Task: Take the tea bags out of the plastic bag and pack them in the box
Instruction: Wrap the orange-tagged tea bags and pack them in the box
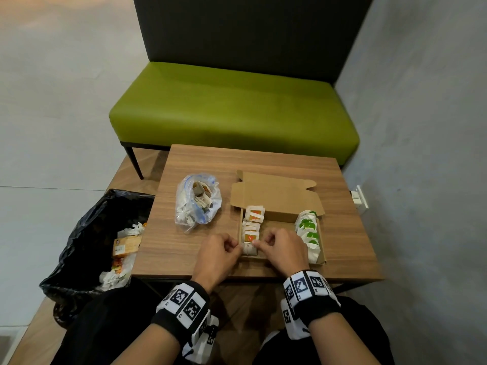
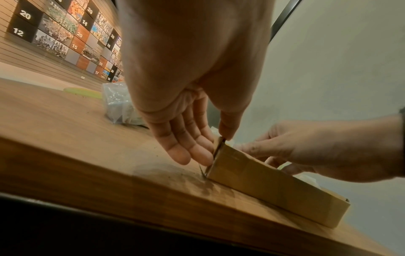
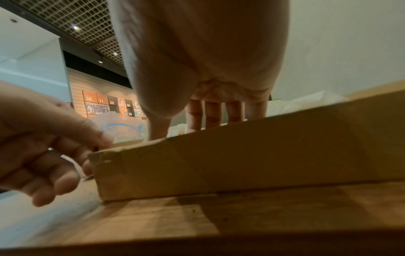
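Hands at the near left corner of the open cardboard box (image 1: 279,214) on the worktop (image 1: 200,262): left hand (image 1: 217,252) pinches the box wall to steady it; right hand (image 1: 283,248), fingers curled, seats a white tea bag (image 1: 249,249) ending the orange-tagged row. Green-tagged row (image 1: 308,227) lines the right wall; plastic bag (image 1: 196,200), still part full, lies left

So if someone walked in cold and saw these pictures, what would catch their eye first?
Probably the open cardboard box on the wooden table, with a row of orange-tagged tea bags along its left side and green-tagged tea bags along its right. Both hands meet at its near left corner: the left hand at the box's edge, the right hand reaching inside. Behind sits a bright green bench.
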`<control>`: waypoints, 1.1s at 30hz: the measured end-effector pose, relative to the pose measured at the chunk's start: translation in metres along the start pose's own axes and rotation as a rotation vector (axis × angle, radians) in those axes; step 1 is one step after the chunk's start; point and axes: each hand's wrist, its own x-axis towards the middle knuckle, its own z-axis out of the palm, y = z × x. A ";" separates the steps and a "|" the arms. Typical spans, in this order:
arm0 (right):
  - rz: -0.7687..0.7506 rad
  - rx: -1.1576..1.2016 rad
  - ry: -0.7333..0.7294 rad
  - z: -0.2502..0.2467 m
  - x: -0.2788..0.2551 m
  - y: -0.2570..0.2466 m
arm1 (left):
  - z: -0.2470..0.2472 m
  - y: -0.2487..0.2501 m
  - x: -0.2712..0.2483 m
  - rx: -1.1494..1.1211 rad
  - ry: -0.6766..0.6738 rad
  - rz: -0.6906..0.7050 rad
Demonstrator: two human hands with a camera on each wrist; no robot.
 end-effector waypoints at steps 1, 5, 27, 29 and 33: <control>-0.002 -0.007 0.009 0.001 0.000 0.002 | 0.000 0.000 -0.001 0.003 0.003 0.005; -0.021 -0.169 -0.052 0.005 0.002 -0.001 | -0.001 0.001 -0.001 0.024 0.015 0.027; 0.015 0.149 -0.062 0.001 -0.002 -0.010 | -0.044 0.026 -0.004 0.264 0.066 0.112; 0.004 0.202 0.015 -0.002 -0.003 -0.012 | -0.069 0.034 0.002 0.360 0.247 0.179; -0.051 0.224 0.164 -0.011 -0.004 -0.030 | -0.104 0.027 0.030 0.612 0.469 0.201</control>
